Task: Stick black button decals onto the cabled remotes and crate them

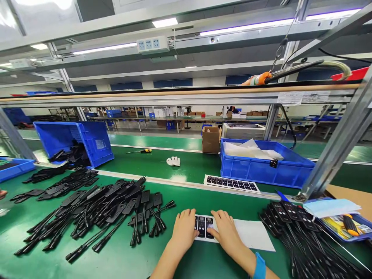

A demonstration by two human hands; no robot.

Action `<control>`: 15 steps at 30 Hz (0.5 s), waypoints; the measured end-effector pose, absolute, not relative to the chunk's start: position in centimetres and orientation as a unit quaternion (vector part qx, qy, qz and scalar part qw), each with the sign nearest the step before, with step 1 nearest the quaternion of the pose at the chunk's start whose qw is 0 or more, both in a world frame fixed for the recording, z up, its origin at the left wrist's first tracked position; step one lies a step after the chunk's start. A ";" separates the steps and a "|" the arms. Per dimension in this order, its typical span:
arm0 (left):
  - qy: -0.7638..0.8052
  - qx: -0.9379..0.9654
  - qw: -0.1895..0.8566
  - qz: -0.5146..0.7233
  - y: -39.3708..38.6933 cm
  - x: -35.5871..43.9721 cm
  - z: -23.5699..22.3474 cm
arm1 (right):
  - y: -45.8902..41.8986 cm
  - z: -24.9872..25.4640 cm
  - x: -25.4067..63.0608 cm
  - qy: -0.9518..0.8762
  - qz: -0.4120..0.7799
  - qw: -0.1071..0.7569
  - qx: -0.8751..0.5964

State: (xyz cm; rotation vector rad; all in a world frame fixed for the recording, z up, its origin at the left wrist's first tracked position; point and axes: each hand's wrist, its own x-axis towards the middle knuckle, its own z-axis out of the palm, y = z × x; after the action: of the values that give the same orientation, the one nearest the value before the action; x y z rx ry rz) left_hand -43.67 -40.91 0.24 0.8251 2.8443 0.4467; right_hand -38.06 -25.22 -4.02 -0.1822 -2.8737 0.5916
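Note:
A white label sheet (255, 235) lies on the green bench in front of me, with a few black labels at its left part and a blank right part. My left hand (185, 228) is closed on the sheet's left end, its thumb on top beside a label. My right hand (225, 229) grips the sheet further right, its thumb against the rightmost visible label; its fingertips point away from me. A blue band is round the right wrist. Left of my hands lie many black cabled units (116, 197). More black units with labelled faces (286, 213) are heaped to the right.
A tipped blue crate (101, 145) holds black parts at left. Behind my hands are a second label sheet (232, 183), a blue bin (261, 170) with white paper, a white crumpled piece (173, 161) and a screwdriver (142, 151). A tool tray (345, 226) sits right. Another person's fingers (2, 194) show far left.

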 end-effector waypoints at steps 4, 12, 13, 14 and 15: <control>0.940 0.295 0.080 0.150 -41.1 -44.0 0.1 | -25.1 -4.3 -38.1 -0.966 0.228 0.105 -0.065; 0.939 0.306 0.065 0.141 -41.5 -45.4 -0.4 | -25.1 -4.1 -38.3 -0.951 0.270 0.137 -0.057; 0.937 0.311 0.067 0.141 -41.6 -45.7 -0.5 | -25.1 -4.0 -38.4 -0.949 0.273 0.143 -0.059; 0.935 0.317 0.067 0.142 -41.6 -45.9 -0.7 | -25.2 -3.9 -38.5 -0.947 0.276 0.150 -0.063; 0.933 0.323 0.067 0.142 -41.7 -46.1 -0.9 | -25.2 -3.9 -38.6 -0.945 0.277 0.159 -0.068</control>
State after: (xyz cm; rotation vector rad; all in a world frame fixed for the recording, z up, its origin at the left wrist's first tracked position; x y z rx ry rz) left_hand -46.14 -41.72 -0.86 0.9735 2.8129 0.4278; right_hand -38.58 -25.24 -3.89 -0.1942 -2.7018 0.7924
